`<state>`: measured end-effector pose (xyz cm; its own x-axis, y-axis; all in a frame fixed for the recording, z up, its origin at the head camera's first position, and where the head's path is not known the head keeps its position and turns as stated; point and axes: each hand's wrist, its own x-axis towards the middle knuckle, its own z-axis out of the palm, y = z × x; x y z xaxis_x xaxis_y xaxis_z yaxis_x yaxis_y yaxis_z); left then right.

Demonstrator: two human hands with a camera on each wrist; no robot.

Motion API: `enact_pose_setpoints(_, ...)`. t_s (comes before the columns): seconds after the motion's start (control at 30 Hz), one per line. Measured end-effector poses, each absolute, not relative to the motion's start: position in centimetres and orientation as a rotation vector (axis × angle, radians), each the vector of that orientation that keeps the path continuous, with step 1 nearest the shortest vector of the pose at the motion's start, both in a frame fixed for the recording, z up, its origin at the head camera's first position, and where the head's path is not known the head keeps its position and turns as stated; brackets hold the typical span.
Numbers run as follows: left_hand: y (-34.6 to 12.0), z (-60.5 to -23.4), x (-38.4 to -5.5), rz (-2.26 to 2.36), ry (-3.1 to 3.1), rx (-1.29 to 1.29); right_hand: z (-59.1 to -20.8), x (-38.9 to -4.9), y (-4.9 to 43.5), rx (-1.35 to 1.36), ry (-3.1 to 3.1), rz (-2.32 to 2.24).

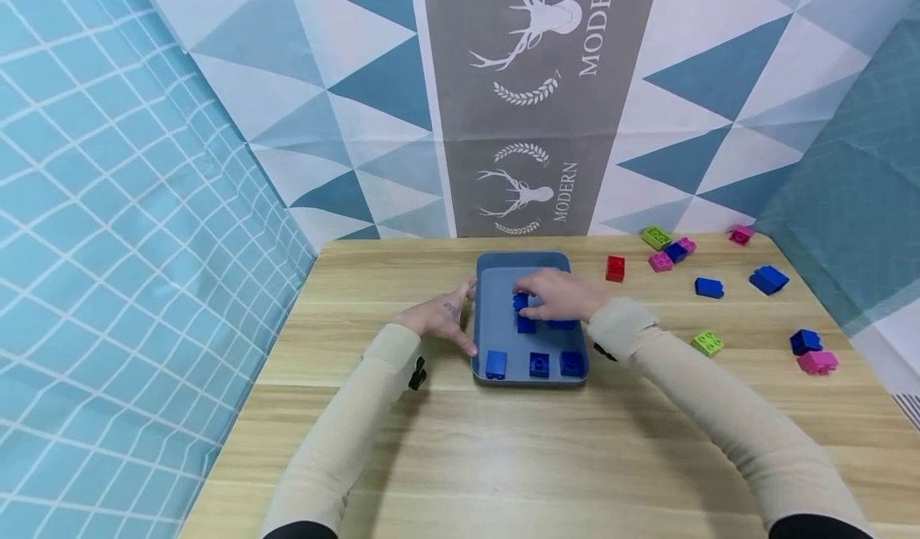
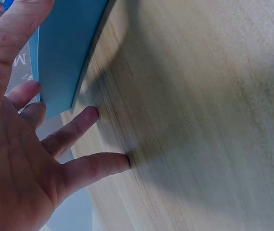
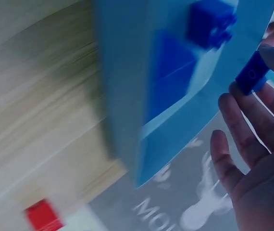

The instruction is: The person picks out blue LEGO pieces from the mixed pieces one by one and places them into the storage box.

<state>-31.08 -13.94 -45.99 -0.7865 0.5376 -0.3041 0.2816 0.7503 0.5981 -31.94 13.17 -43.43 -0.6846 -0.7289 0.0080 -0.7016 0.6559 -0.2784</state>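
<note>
Between the thumb and fingers of my right hand (image 1: 557,293) is a blue toy building block (image 3: 252,73), pinched above the blue-grey tray (image 1: 494,299). Along the tray's near end sit a blue block (image 1: 496,365), a second blue block (image 1: 539,365) and a third blue block (image 1: 571,363). Another blue block (image 1: 526,324) lies under the right hand, with more blue (image 3: 170,74) against the tray's right wall. My left hand (image 1: 442,315) is at the tray's left side, fingers spread and fairly straight; in the left wrist view, some fingertips touch the outer wall.
Right of the tray lies a red block (image 1: 615,268). Farther right are a green block (image 1: 656,238), a pink block (image 1: 661,262), a light green block (image 1: 707,342) and several other blue and pink ones. A patterned cloth (image 1: 359,108) hangs behind the wooden table (image 1: 532,459).
</note>
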Motion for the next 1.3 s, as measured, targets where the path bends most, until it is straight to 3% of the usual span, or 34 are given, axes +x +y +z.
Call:
enact_pose_setpoints(0.27, -13.5, -46.1, -30.6, 0.715, 2.498, 0.624, -45.2, -31.9, 9.1, -1.291, 2.691, -0.211)
enact_pose_setpoints(1.0, -14.0, -45.7, -30.7, 0.692, 2.503, 0.625, -46.8, -31.7, 6.1, -1.296, 2.724, -0.221)
enact_pose_setpoints(1.3, -13.7, -45.4, -30.8, 0.653, 2.506, 0.614, -45.5, -32.1, 9.3, -1.229, 2.779, -0.447)
